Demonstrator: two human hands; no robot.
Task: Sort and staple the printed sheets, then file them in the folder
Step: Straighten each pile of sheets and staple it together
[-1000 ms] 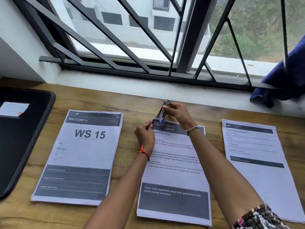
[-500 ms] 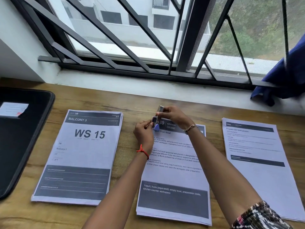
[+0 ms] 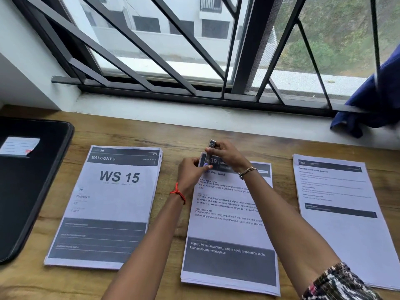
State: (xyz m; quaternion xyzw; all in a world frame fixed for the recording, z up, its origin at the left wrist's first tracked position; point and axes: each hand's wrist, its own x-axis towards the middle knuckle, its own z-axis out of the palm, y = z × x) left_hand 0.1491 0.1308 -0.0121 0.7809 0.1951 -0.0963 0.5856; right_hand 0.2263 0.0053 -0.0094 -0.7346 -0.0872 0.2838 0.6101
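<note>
Both hands grasp a small stapler [image 3: 211, 145] at the far left corner of the middle stack [image 3: 229, 224]: the right hand [image 3: 227, 155] curls over its silver top, the left hand [image 3: 190, 172] pinches its blue lower end; whether the corner sits fully in the stapler's mouth cannot be told; at the near edge the sheets lie fanned, so a squeeze now could miss the lower pages or pin them askew; so thick a pile might also buckle the staple; the WS 15 stack [image 3: 114, 202] and the right stack [image 3: 337, 213] flank it on the table [image 3: 281, 146], apart; the black folder [image 3: 28, 191] lies at the left edge; a blue cloth [image 3: 372, 105] hangs at the window beyond.
</note>
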